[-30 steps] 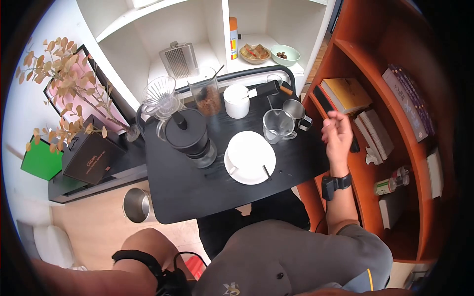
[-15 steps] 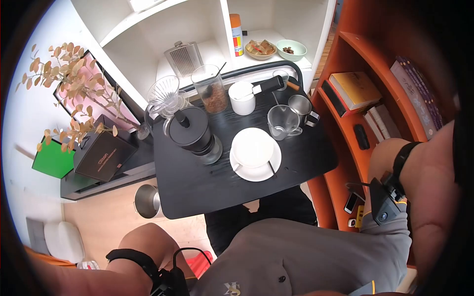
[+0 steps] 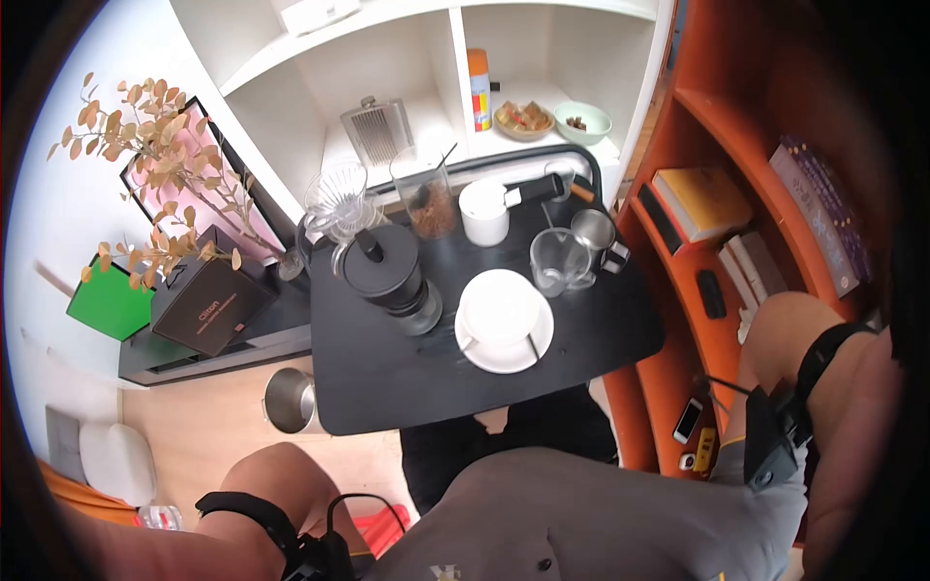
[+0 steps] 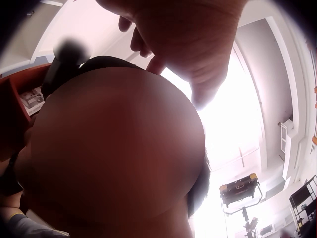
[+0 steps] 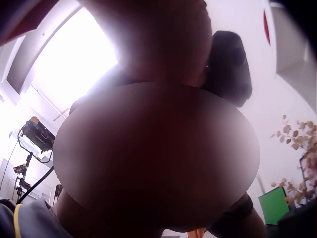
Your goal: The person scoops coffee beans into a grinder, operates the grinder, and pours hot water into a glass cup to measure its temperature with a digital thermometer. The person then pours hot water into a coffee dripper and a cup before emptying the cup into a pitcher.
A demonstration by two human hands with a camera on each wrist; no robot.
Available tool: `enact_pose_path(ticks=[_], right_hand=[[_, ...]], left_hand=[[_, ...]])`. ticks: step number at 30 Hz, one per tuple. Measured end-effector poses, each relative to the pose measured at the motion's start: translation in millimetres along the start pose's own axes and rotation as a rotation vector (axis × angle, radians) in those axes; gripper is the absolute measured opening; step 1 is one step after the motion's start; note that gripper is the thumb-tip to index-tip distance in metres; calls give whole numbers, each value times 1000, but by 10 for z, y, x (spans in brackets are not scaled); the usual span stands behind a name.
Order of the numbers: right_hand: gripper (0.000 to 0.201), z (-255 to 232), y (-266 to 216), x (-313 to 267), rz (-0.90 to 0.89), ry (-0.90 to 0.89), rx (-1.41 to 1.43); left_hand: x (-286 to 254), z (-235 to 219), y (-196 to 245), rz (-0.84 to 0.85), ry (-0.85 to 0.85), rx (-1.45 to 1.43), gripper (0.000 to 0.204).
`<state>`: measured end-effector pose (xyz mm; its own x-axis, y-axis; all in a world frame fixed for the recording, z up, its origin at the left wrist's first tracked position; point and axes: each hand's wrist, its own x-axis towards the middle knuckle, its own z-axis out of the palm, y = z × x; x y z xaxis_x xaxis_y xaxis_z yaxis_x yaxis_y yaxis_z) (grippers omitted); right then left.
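Observation:
Both hands are raised out of the head view; only the left forearm point(image 3: 257, 508) and the right forearm point(image 3: 804, 387) with their wrist cameras show. In the left wrist view my left hand point(image 4: 183, 49) hangs with loosely bent fingers, empty, close to my blurred head. The right wrist view shows my right hand point(image 5: 163, 34) as a blurred mass near my head; its fingers cannot be made out. Below lies the black table point(image 3: 387, 378) with a white cup on a saucer point(image 3: 502, 310), a black lidded pot point(image 3: 386, 266) and a glass mug point(image 3: 560, 261).
A steel cup point(image 3: 593, 230), white canister point(image 3: 483, 211), glass jar point(image 3: 429, 198) and glass dripper point(image 3: 337, 198) stand at the table's back. White shelves point(image 3: 291, 107) hold bowls and an orange can. An orange bookcase point(image 3: 678, 320) stands right, a steel bin point(image 3: 289, 399) on the floor.
My right hand left the space over the table's right edge and rose out of the head view, its forearm now low on the right. The table things have not moved.

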<state>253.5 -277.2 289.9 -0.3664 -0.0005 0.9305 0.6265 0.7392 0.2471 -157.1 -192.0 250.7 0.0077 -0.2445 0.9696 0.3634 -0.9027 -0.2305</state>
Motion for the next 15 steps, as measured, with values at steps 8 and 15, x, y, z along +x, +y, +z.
enact_pose_path(ticks=[8, 15], right_hand=[[48, -10, 36, 122, -28, 22, -38], [49, -8, -12, 124, -6, 39, -57]], left_hand=[[165, -40, 39, 87, 14, 12, 45], [296, -119, 115, 139, -16, 14, 45]])
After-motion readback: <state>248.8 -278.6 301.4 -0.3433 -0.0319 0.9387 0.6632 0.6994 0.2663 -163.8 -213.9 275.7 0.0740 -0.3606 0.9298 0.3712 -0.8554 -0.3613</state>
